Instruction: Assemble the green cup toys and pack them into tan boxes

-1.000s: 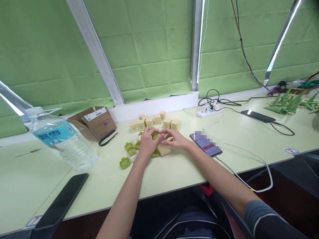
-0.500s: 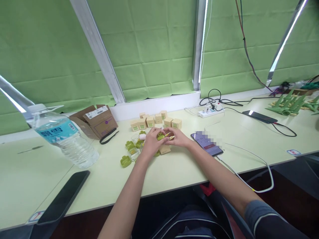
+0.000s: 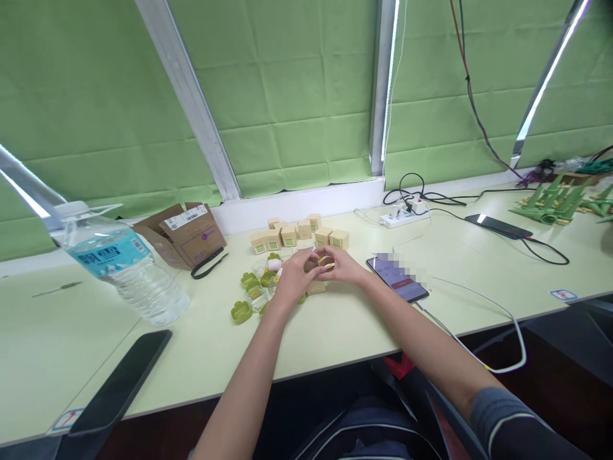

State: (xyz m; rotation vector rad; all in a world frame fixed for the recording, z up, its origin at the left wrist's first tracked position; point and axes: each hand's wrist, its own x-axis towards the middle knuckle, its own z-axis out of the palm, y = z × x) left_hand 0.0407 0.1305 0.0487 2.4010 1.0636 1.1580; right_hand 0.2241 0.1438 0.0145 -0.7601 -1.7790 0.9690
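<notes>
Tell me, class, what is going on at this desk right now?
A person seated at a pale green desk has both hands together over a cluster of small parts. The left hand and right hand pinch a small yellow piece between their fingertips. Green clover-shaped trays lie just left of the hands, and a group of small tan boxes stands behind them. A phone lies to the right, a water bottle to the left.

One head-worn camera looks forward and down across the desk.
</notes>
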